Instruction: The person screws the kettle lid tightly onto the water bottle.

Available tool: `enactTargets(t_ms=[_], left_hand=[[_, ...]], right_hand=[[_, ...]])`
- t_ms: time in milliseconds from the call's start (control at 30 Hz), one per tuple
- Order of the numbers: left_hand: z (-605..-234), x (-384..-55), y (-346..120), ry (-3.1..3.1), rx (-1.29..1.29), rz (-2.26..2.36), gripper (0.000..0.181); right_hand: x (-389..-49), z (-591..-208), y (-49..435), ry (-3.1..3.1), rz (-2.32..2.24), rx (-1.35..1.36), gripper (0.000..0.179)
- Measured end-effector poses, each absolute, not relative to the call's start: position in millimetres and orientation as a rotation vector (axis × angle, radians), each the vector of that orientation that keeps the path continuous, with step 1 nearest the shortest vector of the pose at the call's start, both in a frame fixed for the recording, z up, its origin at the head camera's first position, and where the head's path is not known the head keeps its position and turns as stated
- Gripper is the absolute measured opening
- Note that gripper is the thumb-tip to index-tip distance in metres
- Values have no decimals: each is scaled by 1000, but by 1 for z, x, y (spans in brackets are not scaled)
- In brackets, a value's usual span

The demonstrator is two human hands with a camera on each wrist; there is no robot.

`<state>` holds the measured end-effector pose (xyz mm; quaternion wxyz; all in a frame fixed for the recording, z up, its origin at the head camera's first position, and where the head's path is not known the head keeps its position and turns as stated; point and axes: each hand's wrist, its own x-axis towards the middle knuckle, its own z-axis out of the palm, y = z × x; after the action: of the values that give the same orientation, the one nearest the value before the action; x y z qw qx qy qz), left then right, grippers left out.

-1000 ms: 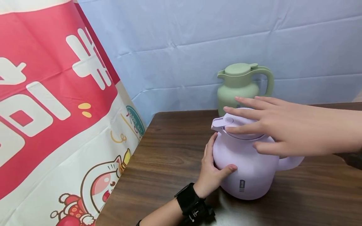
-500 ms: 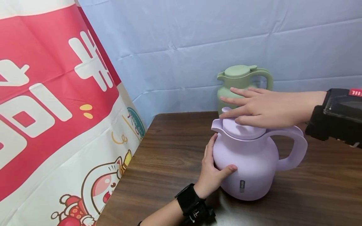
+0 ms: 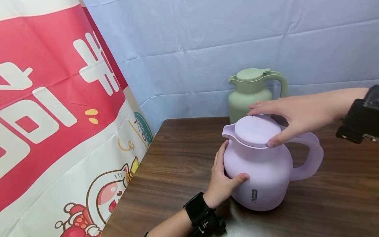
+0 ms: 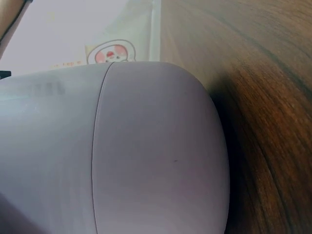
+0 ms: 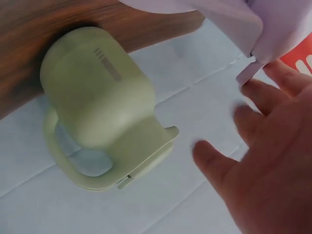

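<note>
A lilac thermos jug (image 3: 257, 177) stands upright on the wooden table, its spout to the left and its handle to the right. Around the left side of its body curls my left hand (image 3: 222, 174), thumb across the front; the left wrist view holds mostly the jug's smooth side (image 4: 156, 146). My right hand (image 3: 291, 110) spans the round lid (image 3: 251, 130), thumb at its front right edge and fingers behind it. In the right wrist view, fingertips touch the lid's small tab (image 5: 247, 73) while other fingers (image 5: 209, 158) spread away.
Behind the lilac jug stands a green thermos jug (image 3: 248, 102), near the table's back edge. A pale blue cloth (image 3: 189, 59) hangs at the back, and a red and white printed cloth (image 3: 53, 108) covers the left side beside the wooden table (image 3: 177, 154).
The lid has turned, its tab moving from over the spout round to the back. My right hand has shifted from flat above the lid to holding its edge. My left hand has stayed put.
</note>
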<state>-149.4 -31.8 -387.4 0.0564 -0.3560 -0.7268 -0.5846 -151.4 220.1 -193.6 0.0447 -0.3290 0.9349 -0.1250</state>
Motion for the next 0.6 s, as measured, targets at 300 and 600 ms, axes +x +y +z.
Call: enactTargets(t_ms=[300, 600], left_hand=[[-386, -150, -31, -2200, -1095, -1786, 98], [-386, -150, -32, -2191, -1088, -1788, 97]], right_hand=[[-131, -202, 211, 3142, -187, -837, 75], [-126, -206, 215, 3193, -85, -914, 81]])
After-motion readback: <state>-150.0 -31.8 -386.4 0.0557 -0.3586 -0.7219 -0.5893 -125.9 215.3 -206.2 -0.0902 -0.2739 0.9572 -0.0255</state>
